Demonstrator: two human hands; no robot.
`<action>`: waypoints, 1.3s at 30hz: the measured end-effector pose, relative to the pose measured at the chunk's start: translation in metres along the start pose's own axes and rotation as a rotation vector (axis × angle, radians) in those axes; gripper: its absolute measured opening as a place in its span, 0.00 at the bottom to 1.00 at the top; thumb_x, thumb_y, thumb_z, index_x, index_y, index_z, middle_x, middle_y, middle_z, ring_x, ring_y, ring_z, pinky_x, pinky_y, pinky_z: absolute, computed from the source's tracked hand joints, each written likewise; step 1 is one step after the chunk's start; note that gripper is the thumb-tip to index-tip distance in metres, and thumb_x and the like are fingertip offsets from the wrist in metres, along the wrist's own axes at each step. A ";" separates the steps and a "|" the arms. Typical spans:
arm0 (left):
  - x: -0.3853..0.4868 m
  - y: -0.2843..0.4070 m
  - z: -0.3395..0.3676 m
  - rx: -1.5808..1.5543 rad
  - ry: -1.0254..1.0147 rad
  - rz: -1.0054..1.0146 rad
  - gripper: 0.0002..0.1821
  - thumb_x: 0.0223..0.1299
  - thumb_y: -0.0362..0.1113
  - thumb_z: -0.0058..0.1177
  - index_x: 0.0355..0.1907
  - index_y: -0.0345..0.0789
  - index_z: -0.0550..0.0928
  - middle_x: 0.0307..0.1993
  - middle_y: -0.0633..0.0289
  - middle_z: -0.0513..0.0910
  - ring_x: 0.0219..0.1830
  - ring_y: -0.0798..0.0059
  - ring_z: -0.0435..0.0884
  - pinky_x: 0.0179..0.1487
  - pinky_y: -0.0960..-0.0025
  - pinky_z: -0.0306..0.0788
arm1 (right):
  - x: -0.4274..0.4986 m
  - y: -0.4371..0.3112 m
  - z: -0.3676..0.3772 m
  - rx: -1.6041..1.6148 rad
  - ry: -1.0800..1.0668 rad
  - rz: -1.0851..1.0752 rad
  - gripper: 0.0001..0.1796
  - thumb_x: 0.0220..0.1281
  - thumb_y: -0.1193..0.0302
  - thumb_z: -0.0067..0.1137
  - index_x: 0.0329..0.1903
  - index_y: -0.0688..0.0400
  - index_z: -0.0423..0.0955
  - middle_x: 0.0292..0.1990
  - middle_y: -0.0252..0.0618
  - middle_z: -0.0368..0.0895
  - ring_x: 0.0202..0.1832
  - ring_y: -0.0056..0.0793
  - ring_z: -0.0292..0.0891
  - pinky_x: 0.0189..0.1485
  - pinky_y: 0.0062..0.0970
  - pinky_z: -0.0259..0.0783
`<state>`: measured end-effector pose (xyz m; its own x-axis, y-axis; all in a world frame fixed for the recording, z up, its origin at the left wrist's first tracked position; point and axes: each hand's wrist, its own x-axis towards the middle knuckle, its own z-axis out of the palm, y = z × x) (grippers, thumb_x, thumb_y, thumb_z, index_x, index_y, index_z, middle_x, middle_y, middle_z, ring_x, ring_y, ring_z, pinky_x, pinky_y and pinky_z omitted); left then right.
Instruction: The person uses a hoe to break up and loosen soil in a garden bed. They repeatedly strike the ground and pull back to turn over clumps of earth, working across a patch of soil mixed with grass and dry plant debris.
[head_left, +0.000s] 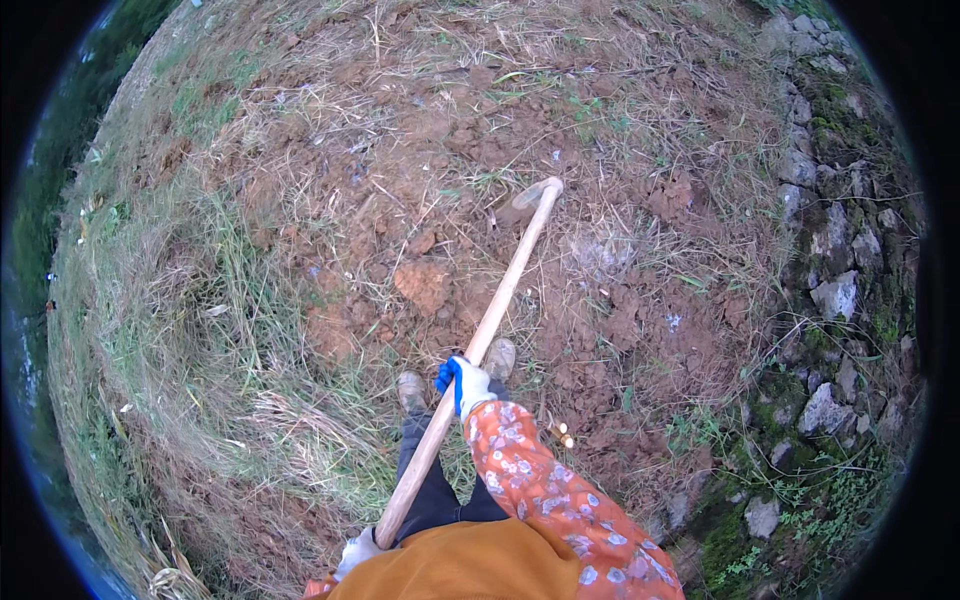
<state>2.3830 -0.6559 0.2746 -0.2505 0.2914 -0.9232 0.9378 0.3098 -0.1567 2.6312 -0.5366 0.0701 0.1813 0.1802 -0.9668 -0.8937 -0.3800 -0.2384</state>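
A hoe with a long pale wooden handle (504, 289) slants from my waist up and to the right across the view. My right hand (466, 384), in a white and blue work glove, wraps the handle around its middle. Low in the picture, my gloved left hand (358, 553) holds the near end of the shaft; part of it is hidden by my clothing. The hoe's head (527, 199) is at the far end, its blade down against the reddish soil (480, 142). A large orange-brown clod (424, 286) lies left of the handle.
My two muddy shoes (411, 391) stand either side of the handle. Cut dry grass (300, 420) covers the ground at left. Along the right runs a rough, mossy stone wall (834, 296). Pale cut stalks (562, 433) stick up beside my right sleeve.
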 end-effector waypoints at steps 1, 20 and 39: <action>-0.004 -0.017 0.001 0.011 -0.011 -0.057 0.26 0.39 0.51 0.59 0.44 0.43 0.76 0.35 0.50 0.80 0.44 0.54 0.78 0.44 0.58 0.71 | 0.003 0.019 -0.005 0.026 0.009 0.070 0.05 0.56 0.70 0.54 0.32 0.57 0.70 0.20 0.35 0.72 0.18 0.27 0.69 0.23 0.29 0.72; -0.024 -0.049 -0.059 0.276 0.467 0.228 0.24 0.31 0.52 0.62 0.39 0.50 0.81 0.27 0.63 0.81 0.33 0.63 0.79 0.39 0.64 0.72 | -0.020 0.085 -0.048 0.318 -0.124 0.236 0.05 0.58 0.70 0.50 0.34 0.58 0.67 0.26 0.38 0.73 0.28 0.33 0.72 0.36 0.33 0.74; 0.064 0.146 -0.071 0.015 0.556 1.401 0.23 0.35 0.38 0.62 0.41 0.39 0.76 0.32 0.57 0.80 0.35 0.58 0.79 0.41 0.62 0.72 | -0.308 -0.138 -0.096 0.532 -0.279 -1.149 0.08 0.59 0.68 0.53 0.36 0.60 0.69 0.25 0.32 0.68 0.25 0.22 0.63 0.34 0.27 0.66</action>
<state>2.4869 -0.5275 0.2174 0.7708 0.6322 -0.0780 0.4898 -0.5100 0.7071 2.7381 -0.6267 0.3921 0.9153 0.3666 -0.1669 -0.3480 0.5109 -0.7860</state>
